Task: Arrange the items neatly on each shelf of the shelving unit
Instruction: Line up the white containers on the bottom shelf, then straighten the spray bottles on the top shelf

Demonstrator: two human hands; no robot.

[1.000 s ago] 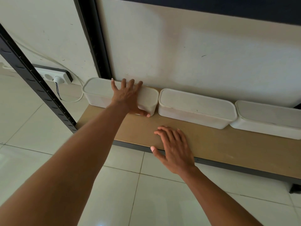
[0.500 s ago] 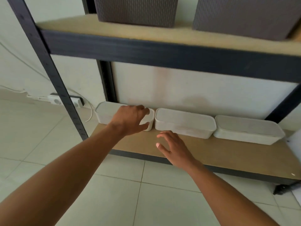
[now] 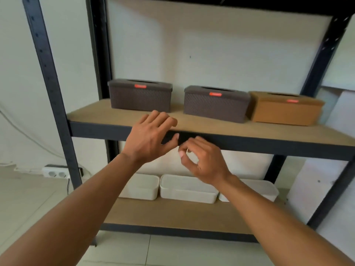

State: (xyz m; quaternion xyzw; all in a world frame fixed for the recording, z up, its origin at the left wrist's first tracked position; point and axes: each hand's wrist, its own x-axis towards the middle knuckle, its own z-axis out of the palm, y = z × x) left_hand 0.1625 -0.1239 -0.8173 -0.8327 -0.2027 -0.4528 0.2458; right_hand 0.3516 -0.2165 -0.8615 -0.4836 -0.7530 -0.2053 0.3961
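Your left hand [image 3: 151, 135] and right hand [image 3: 203, 160] have risen from the white tubs [image 3: 188, 187] to the middle shelf [image 3: 211, 125], empty, fingers loose; slide the left dark box [image 3: 140, 95] into line with the middle dark box [image 3: 216, 101].

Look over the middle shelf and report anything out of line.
Only the spacing stands out: the left dark brown box stands apart from the middle dark brown box, which sits right against the tan box. Nothing looks tipped, spilled or damaged.
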